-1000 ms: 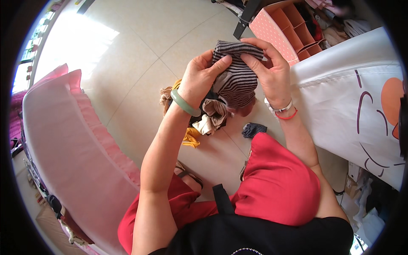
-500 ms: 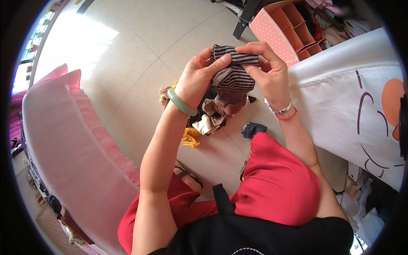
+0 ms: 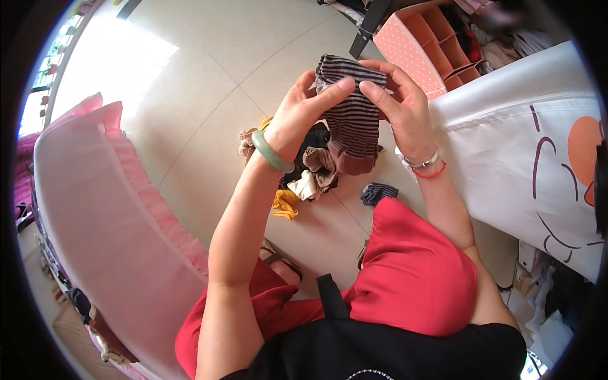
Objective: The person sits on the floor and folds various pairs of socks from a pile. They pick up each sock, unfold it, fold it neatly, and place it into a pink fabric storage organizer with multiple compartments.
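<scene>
Between my two hands hangs a striped sock point(image 3: 354, 123), black and greyish-mauve with a dusty-pink lower end. My left hand point(image 3: 304, 107) grips its upper left side, thumb across the front and fingers behind. On the other side, my right hand point(image 3: 399, 104) pinches the upper right edge, thumb in front. Below the sock, a loose pile of socks point(image 3: 320, 161) in beige, cream and black lies on the floor, partly hidden by the left hand and the held sock. A mustard-yellow sock point(image 3: 285, 204) is at the pile's near edge. A dark striped sock bundle point(image 3: 380, 193) rests by my knee.
A pink dotted box point(image 3: 415, 47) with compartments stands at the far right, near a black metal leg point(image 3: 367, 28). White fabric with a drawn face point(image 3: 513, 152) fills the right side. A pale pink ruffled cover point(image 3: 107, 209) runs along the left.
The striped sock's top, folded over before, now stands up and the sock hangs flatter and straighter. Both thumbs have shifted closer together across its front.
</scene>
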`<state>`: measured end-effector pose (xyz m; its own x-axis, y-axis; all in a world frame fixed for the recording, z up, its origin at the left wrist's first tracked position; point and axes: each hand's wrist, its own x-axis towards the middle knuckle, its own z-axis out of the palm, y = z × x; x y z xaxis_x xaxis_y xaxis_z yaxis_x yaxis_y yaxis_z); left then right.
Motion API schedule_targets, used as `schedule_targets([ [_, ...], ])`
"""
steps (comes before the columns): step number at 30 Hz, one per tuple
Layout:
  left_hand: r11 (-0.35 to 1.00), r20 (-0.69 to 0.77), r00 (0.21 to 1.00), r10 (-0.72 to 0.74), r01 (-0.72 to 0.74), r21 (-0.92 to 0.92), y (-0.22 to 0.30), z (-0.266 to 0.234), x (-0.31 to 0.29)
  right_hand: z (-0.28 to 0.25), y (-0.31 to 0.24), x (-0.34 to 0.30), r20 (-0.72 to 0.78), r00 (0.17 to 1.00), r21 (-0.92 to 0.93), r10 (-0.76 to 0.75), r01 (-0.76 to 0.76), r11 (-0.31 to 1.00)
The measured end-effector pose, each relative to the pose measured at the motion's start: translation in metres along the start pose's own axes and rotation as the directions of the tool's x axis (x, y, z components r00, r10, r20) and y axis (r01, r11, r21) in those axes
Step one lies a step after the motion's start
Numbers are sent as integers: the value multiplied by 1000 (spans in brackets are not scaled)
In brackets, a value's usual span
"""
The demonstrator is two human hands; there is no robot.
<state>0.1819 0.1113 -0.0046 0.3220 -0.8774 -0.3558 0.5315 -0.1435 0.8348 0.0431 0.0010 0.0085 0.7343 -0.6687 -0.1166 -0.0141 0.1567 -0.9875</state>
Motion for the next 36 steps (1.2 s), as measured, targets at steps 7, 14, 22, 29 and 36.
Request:
schedule_targets([
  [7, 980, -2, 999, 53, -52, -191, -10, -5, 5, 1, 4, -1, -4, 999, 98, -36, 36, 995],
  [14, 989, -2, 1000, 1, -2, -149, -1, 1, 0, 1, 6, -1, -22, 991, 60, -134, 135, 989],
  [22, 989, 50, 998, 24, -16, -144, -6, -5, 0, 1, 7, -1, -48, 984, 6, -174, 175, 985],
  [29, 969, 66, 995, -72, 85, -234, 6, 0, -6, 0, 16, 2, -71, 955, -105, -289, 281, 954],
  [36, 998, 16, 1000, 20, -19, -52, 5, -1, -4, -2, 9, -2, -16, 999, 125, -46, 47, 991],
])
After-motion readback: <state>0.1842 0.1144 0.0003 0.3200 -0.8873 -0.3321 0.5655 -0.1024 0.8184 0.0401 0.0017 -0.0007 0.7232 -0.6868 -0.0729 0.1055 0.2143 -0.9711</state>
